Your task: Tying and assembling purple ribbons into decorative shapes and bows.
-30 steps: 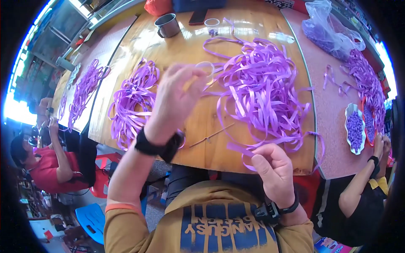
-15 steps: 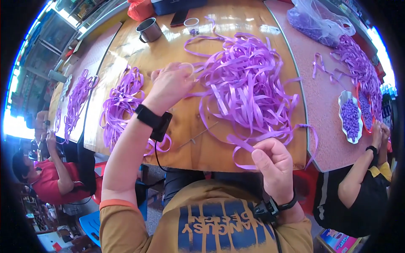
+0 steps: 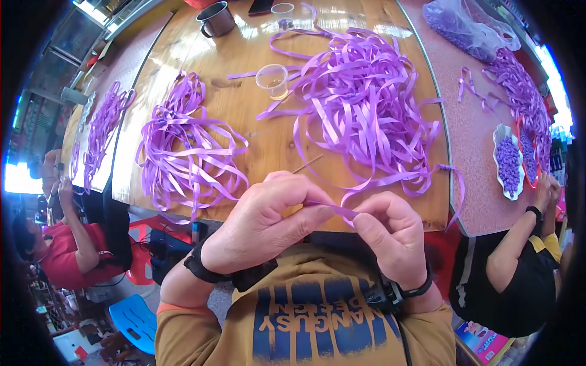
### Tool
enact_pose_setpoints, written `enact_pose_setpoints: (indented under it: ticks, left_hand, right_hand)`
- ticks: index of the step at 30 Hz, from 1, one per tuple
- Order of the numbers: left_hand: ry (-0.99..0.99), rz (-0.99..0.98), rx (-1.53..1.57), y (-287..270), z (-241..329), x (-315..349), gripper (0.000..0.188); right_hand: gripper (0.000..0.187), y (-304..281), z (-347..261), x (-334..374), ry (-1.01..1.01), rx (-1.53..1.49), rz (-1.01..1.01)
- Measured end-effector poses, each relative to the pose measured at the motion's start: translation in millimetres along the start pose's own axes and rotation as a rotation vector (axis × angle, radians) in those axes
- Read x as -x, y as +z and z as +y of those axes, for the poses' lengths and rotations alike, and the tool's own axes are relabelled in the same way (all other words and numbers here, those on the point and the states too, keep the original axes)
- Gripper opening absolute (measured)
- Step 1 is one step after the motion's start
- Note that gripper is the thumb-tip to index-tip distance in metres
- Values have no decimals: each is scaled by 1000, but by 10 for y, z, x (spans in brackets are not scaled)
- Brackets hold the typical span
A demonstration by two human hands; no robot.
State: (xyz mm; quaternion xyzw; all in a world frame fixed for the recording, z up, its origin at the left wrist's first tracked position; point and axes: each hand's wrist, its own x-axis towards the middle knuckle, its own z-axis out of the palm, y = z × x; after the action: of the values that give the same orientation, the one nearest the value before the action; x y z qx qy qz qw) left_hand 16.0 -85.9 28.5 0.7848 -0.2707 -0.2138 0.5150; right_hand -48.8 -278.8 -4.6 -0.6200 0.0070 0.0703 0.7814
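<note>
A purple ribbon stretches between my two hands at the table's near edge. My left hand pinches it between thumb and fingers, and my right hand grips it a short way to the right. Just beyond them lies a thin stick-like tool, partly hidden by my left hand. A big tangled heap of purple ribbon fills the right half of the wooden table. To the left is a smaller bundle of ribbons. Between the two piles stands a clear plastic cup with a little yellowish content.
A metal mug and another small clear cup stand at the far side. On the pink table at right are a white dish of purple beads and a plastic bag. Co-workers sit at left and right.
My left hand has come back from the clear cup toward my body and now pinches the ribbon beside my right hand. The cup stands uncovered. The right hand keeps its grip.
</note>
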Motion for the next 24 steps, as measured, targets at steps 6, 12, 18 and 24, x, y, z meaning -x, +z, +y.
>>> enact_pose_setpoints:
  ticks: [6, 12, 18, 24]
  left_hand:
    - [49, 89, 27, 41, -95, 154, 7]
    - [118, 115, 45, -2, -169, 350, 5]
    - [156, 280, 28, -74, -190, 495, 6]
    - [341, 388, -296, -77, -160, 499, 13]
  right_hand:
    - [24, 195, 7, 37, -129, 285, -48]
    - [23, 336, -32, -70, -439, 556, -118]
    - [13, 454, -84, -42, -479, 671, -50]
    - [14, 475, -75, -32, -443, 674, -60]
